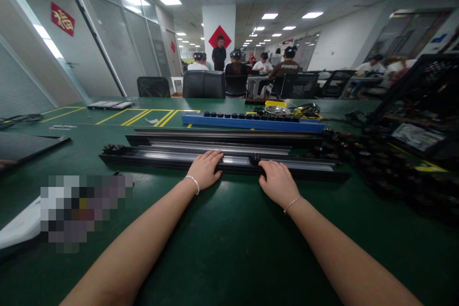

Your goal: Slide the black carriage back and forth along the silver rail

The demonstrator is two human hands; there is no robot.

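A long black and silver rail (158, 158) lies across the green table in front of me, with a second rail (222, 135) just behind it. My left hand (206, 168) rests on the near rail, fingers laid flat over its top. My right hand (275, 180) is beside it, fingers curled at the rail's front edge, thumb and forefinger touching a small black part (255, 158) that sits on the rail. I cannot make out whether the right hand grips that part.
Behind the rails lies a blue strip (251, 122) with a row of black knobs. Black parts (376, 162) are heaped at the right, under a black crate (423, 100). A dark flat tray (25, 146) is at the left. Seated people and chairs are across the room.
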